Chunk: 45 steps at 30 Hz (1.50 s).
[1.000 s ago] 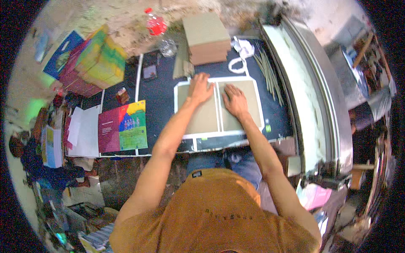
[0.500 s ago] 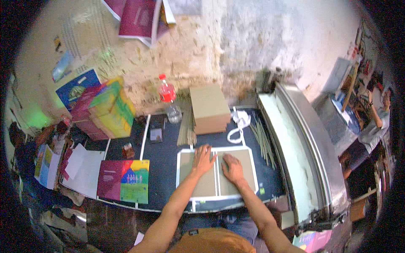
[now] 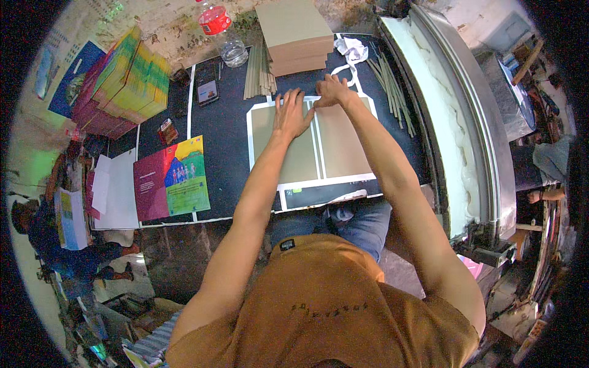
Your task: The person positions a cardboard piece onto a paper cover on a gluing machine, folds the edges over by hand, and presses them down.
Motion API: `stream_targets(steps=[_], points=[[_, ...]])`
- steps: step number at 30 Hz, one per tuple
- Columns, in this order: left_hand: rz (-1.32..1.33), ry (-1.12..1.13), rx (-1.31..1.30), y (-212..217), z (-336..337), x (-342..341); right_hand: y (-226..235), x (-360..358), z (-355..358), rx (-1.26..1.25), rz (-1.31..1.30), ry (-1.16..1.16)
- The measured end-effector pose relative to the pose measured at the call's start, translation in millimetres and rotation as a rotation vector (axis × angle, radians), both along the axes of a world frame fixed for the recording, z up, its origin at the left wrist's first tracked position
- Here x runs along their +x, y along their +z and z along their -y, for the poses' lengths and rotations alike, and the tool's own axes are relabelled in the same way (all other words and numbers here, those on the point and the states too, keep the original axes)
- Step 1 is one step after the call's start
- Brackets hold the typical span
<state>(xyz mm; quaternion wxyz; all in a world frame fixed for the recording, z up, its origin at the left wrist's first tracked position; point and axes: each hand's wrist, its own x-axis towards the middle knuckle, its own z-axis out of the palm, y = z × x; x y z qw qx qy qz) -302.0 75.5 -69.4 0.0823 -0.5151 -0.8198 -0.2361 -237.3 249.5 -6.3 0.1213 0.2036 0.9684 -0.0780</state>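
Note:
Two grey-brown boards [image 3: 340,142] lie side by side on a white sheet [image 3: 325,181] on the dark table [image 3: 224,138]. My left hand [image 3: 291,115] lies flat, fingers spread, on the left board near its far edge. My right hand [image 3: 331,92] presses at the far edge of the sheet, over the gap between the boards, fingers bent down. Neither hand lifts anything.
A stack of brown boards [image 3: 297,30] and a bundle of thin strips [image 3: 259,67] sit beyond the hands. A plastic bottle [image 3: 221,30], a phone [image 3: 207,92], colourful stacked books [image 3: 126,83] and a printed cover [image 3: 173,178] lie left. A long metal machine [image 3: 457,116] runs along the right. Another person [image 3: 58,230] sits far left.
The camera view has tipped down and closer. Both hands have slid toward the far edge of the boards; the right hand has moved from the right board's face to the sheet's far edge.

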Motion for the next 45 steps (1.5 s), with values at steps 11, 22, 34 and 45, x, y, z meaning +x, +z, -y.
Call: stream_targets(steps=[11,22,34,45], points=[[0.063,-0.106,-0.288,38,46,-41,17,73,-19,-0.054,-0.076,-0.051],[-0.01,-0.19,-0.296,56,33,16,-53,148,42,0.223,-0.546,-0.128],[-0.064,-0.084,-0.033,17,86,14,-56,137,37,0.311,-0.331,-0.236],[-0.102,-0.019,-0.139,13,89,11,-54,118,55,0.251,-0.471,-0.14]])
